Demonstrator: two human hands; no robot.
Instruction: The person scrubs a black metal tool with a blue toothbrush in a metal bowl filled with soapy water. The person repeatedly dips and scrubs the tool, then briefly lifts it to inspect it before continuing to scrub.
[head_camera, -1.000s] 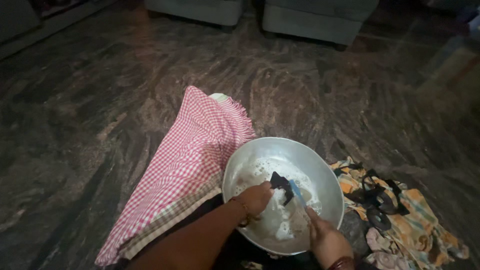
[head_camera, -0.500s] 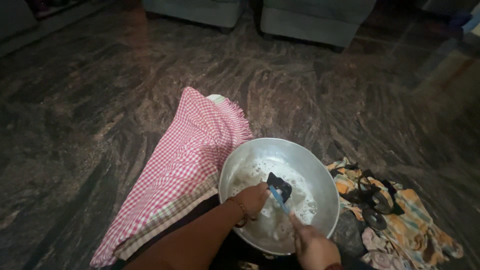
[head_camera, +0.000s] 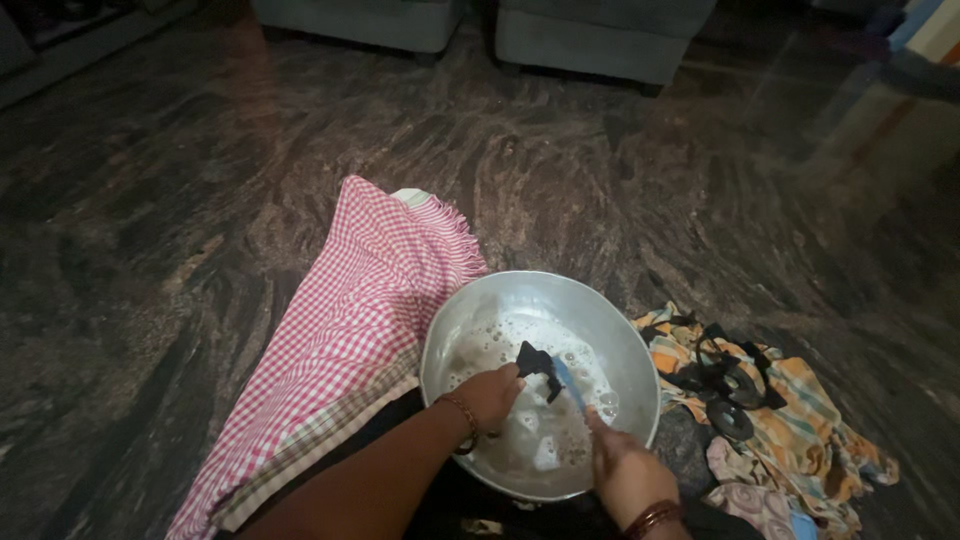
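A round metal basin (head_camera: 478, 318) holding soapy, foamy water sits on the dark stone floor in front of me. My left hand (head_camera: 490, 394) is over the basin and grips a small dark piece of cloth (head_camera: 536, 362) above the foam. My right hand (head_camera: 625, 470) is at the basin's near rim and holds a blue-handled brush (head_camera: 568, 384) whose tip rests against the dark cloth. Bangles show on both wrists.
A red-and-white checked cloth (head_camera: 340, 340) lies spread on the floor left of the basin. To the right is a heap of orange patterned cloth (head_camera: 800, 420) with black straps (head_camera: 725, 372) on it. Grey sofa bases (head_camera: 590, 30) stand at the far edge.
The view has shifted slightly. My right hand with the brush has stayed against the dark cloth, moving a little over the foam; my left hand keeps its grip.
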